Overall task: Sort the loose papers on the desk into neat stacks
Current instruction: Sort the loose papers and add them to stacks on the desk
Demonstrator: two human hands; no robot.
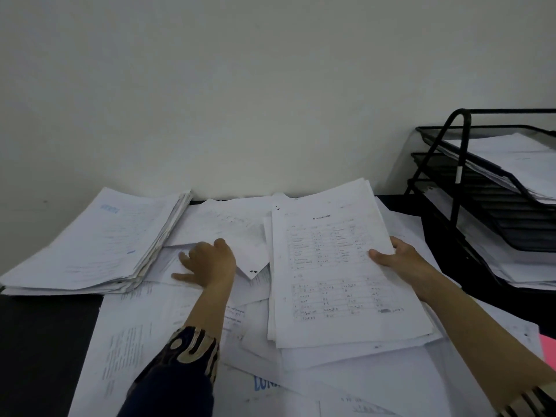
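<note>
Centrally, a sheaf of papers [340, 266] is gripped at its right edge by the right hand [400, 260], thumb on top, its other fingers hidden beneath. Loose sheets [168, 320] covering the desk [39, 341] are pressed by the left hand [207, 263], fingers apparently spread. A neat stack [99, 239] lies left; the tray rack [487, 188] is cut off.

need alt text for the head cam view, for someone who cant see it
A person's right hand grips a sheaf of printed tables while the left hand rests on loose papers covering a dark desk. A squared stack lies left; a black tiered tray stands right.
</note>
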